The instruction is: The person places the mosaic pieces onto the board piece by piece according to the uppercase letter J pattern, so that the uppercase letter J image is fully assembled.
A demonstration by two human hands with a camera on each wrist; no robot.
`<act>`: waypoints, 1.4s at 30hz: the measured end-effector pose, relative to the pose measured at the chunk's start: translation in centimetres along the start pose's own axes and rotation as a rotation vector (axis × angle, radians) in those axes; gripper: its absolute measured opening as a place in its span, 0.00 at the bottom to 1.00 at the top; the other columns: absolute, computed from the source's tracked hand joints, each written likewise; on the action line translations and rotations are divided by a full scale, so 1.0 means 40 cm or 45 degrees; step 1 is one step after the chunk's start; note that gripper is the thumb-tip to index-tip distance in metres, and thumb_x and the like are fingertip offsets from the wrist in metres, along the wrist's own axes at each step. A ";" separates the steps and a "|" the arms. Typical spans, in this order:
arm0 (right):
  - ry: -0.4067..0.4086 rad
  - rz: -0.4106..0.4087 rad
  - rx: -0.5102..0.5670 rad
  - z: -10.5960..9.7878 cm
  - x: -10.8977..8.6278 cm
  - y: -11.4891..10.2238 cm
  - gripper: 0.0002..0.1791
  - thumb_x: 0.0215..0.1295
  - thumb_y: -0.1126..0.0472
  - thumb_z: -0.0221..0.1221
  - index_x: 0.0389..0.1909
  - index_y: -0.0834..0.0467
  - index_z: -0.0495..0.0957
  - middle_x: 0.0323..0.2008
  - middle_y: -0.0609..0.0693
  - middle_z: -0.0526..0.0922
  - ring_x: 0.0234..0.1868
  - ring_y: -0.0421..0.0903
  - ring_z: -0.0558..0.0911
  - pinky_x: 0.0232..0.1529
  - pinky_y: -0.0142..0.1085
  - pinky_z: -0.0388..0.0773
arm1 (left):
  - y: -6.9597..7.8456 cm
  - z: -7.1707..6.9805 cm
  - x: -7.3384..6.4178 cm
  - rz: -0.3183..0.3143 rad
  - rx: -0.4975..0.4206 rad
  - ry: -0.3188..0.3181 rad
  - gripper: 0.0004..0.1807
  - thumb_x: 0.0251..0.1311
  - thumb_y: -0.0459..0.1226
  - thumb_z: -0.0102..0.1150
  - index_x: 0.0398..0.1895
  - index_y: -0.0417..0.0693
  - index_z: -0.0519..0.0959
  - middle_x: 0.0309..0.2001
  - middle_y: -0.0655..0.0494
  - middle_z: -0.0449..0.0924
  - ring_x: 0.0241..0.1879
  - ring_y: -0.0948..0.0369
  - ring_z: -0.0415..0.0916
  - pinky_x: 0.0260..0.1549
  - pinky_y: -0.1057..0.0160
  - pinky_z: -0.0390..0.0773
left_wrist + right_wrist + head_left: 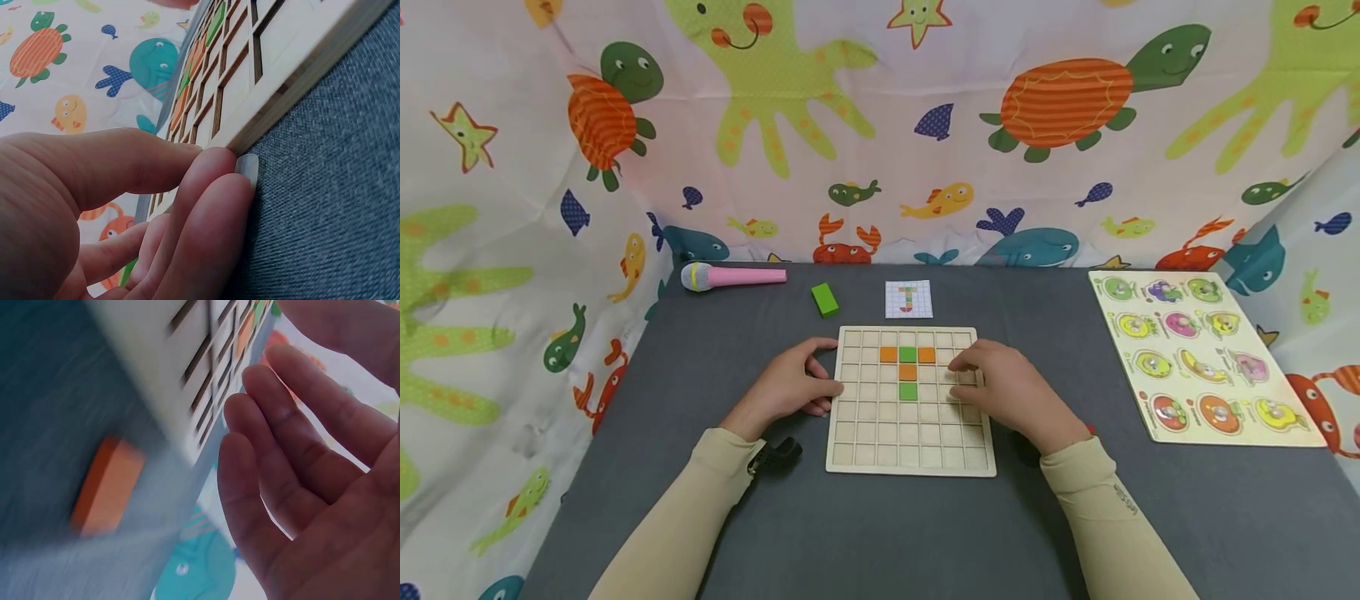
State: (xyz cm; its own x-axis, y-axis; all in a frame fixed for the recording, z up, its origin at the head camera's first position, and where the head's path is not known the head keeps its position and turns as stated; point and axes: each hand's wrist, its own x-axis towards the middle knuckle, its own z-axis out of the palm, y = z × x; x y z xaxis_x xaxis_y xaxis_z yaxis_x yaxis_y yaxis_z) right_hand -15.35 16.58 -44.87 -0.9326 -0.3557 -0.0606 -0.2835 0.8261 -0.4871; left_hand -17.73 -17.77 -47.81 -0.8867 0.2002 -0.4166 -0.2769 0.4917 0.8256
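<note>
A square wooden grid board (865, 457) lies on the dark cloth in the head view. Set into it are orange tiles (907, 372) and green tiles (907, 391), three across the upper row and two in a column below. At the board's left edge my left hand (786, 383) pinches the rim, thumb on top; the left wrist view shows its fingertips (215, 206) against the side. Over the right part of the board hovers my right hand (1011, 387), fingers loosely bent around nothing. An orange block (109, 484) lies beside the board in the right wrist view.
Behind the board are a green block (824, 300), a small pattern card (908, 299) and a pink toy microphone (737, 277). A fruit puzzle board (1206, 358) lies at the right. A printed curtain (880, 167) stands along the back and sides.
</note>
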 end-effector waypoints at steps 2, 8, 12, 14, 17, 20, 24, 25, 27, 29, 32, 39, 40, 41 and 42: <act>0.010 0.025 0.006 -0.009 -0.018 0.025 0.16 0.66 0.56 0.75 0.52 0.57 0.89 0.49 0.52 0.87 0.48 0.51 0.84 0.52 0.49 0.86 | -0.001 0.000 0.001 0.004 0.002 0.001 0.43 0.62 0.35 0.77 0.79 0.57 0.69 0.45 0.42 0.81 0.27 0.54 0.89 0.31 0.56 0.93; 0.040 0.050 -0.019 -0.031 -0.076 0.104 0.16 0.66 0.56 0.76 0.52 0.56 0.89 0.49 0.51 0.87 0.49 0.51 0.85 0.54 0.53 0.87 | -0.006 0.003 0.005 -0.010 0.029 0.011 0.43 0.62 0.36 0.78 0.79 0.59 0.69 0.45 0.43 0.81 0.28 0.55 0.89 0.31 0.56 0.93; 0.045 0.058 -0.025 -0.046 -0.100 0.143 0.15 0.66 0.56 0.76 0.52 0.54 0.89 0.49 0.51 0.87 0.50 0.51 0.85 0.56 0.55 0.86 | -0.005 0.003 0.005 -0.009 0.027 0.015 0.43 0.62 0.36 0.78 0.79 0.59 0.69 0.45 0.43 0.81 0.28 0.54 0.89 0.31 0.56 0.93; 0.047 0.065 -0.026 -0.051 -0.105 0.155 0.16 0.66 0.56 0.76 0.52 0.54 0.89 0.50 0.51 0.87 0.51 0.52 0.85 0.57 0.57 0.85 | -0.004 0.000 0.006 -0.007 0.026 0.014 0.43 0.62 0.36 0.78 0.79 0.58 0.69 0.45 0.43 0.81 0.28 0.54 0.90 0.31 0.56 0.93; 0.034 0.072 -0.024 -0.054 -0.104 0.162 0.17 0.65 0.57 0.76 0.54 0.56 0.89 0.51 0.53 0.87 0.52 0.53 0.85 0.59 0.58 0.85 | -0.004 -0.002 0.005 -0.013 0.028 0.015 0.43 0.62 0.36 0.78 0.79 0.59 0.69 0.45 0.43 0.81 0.28 0.54 0.90 0.31 0.56 0.93; 0.011 0.078 -0.032 -0.052 -0.099 0.162 0.18 0.65 0.58 0.75 0.54 0.57 0.89 0.52 0.54 0.87 0.52 0.54 0.84 0.59 0.58 0.84 | -0.003 -0.001 0.003 -0.025 0.039 0.019 0.43 0.62 0.37 0.78 0.79 0.59 0.69 0.45 0.43 0.81 0.28 0.54 0.90 0.31 0.56 0.93; -0.002 0.082 -0.055 -0.046 -0.094 0.164 0.18 0.66 0.59 0.75 0.55 0.57 0.89 0.52 0.55 0.86 0.52 0.54 0.84 0.59 0.58 0.84 | -0.002 0.001 0.002 -0.025 0.039 0.021 0.43 0.62 0.36 0.78 0.79 0.59 0.69 0.45 0.43 0.81 0.28 0.54 0.90 0.31 0.56 0.93; -0.002 0.081 -0.060 -0.045 -0.094 0.165 0.17 0.66 0.59 0.75 0.55 0.57 0.89 0.52 0.55 0.86 0.52 0.54 0.84 0.59 0.58 0.84 | -0.002 0.003 0.002 -0.023 0.039 0.021 0.43 0.62 0.36 0.78 0.79 0.59 0.69 0.45 0.43 0.81 0.28 0.54 0.90 0.31 0.56 0.93; 0.000 0.078 -0.068 -0.044 -0.096 0.169 0.17 0.66 0.59 0.75 0.54 0.56 0.89 0.51 0.54 0.86 0.52 0.54 0.84 0.60 0.59 0.84 | -0.003 0.006 0.003 -0.021 0.037 0.019 0.43 0.62 0.36 0.78 0.79 0.59 0.69 0.45 0.43 0.81 0.28 0.54 0.89 0.31 0.57 0.93; -0.002 0.074 -0.074 -0.043 -0.096 0.171 0.16 0.66 0.60 0.74 0.54 0.56 0.90 0.51 0.54 0.85 0.52 0.54 0.84 0.60 0.59 0.83 | -0.005 0.008 0.002 -0.022 0.034 0.018 0.43 0.62 0.36 0.78 0.79 0.59 0.69 0.45 0.43 0.81 0.28 0.54 0.89 0.31 0.57 0.93; -0.001 0.067 -0.076 -0.043 -0.096 0.171 0.15 0.67 0.60 0.74 0.53 0.56 0.90 0.50 0.53 0.86 0.52 0.54 0.84 0.60 0.59 0.83 | -0.006 0.009 -0.001 -0.023 0.030 0.019 0.43 0.62 0.36 0.78 0.79 0.59 0.69 0.45 0.43 0.81 0.28 0.55 0.89 0.31 0.57 0.93; 0.014 0.055 -0.074 -0.044 -0.095 0.170 0.12 0.68 0.60 0.73 0.51 0.55 0.90 0.49 0.53 0.86 0.51 0.53 0.84 0.59 0.58 0.84 | -0.002 0.006 -0.002 -0.018 0.028 0.025 0.43 0.62 0.36 0.78 0.79 0.59 0.69 0.45 0.43 0.81 0.28 0.55 0.89 0.31 0.57 0.93; 0.016 0.054 -0.075 -0.044 -0.095 0.169 0.12 0.68 0.60 0.73 0.51 0.55 0.90 0.49 0.53 0.86 0.51 0.53 0.84 0.59 0.58 0.84 | -0.002 0.006 -0.002 -0.019 0.027 0.026 0.43 0.62 0.36 0.78 0.79 0.59 0.69 0.45 0.43 0.81 0.28 0.54 0.90 0.31 0.57 0.93; 0.016 0.055 -0.075 -0.044 -0.095 0.169 0.12 0.68 0.60 0.73 0.50 0.55 0.90 0.49 0.53 0.86 0.51 0.53 0.84 0.59 0.58 0.84 | -0.002 0.006 -0.001 -0.015 0.030 0.025 0.43 0.62 0.36 0.78 0.79 0.59 0.69 0.45 0.44 0.81 0.28 0.54 0.90 0.31 0.57 0.93; 0.017 0.054 -0.075 -0.044 -0.096 0.169 0.12 0.68 0.60 0.73 0.50 0.55 0.90 0.49 0.53 0.86 0.51 0.53 0.84 0.59 0.58 0.84 | -0.002 0.006 0.000 -0.014 0.031 0.026 0.43 0.62 0.37 0.78 0.79 0.59 0.69 0.45 0.44 0.81 0.28 0.54 0.90 0.31 0.56 0.93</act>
State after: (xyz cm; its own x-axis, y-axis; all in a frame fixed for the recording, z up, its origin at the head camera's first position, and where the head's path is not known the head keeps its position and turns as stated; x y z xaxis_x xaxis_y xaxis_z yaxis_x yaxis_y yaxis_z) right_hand -14.10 24.30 -46.42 -0.9470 -0.3140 -0.0683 -0.2556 0.8648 -0.4322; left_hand -17.63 -17.61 -47.95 -0.8913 0.1774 -0.4173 -0.2776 0.5143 0.8115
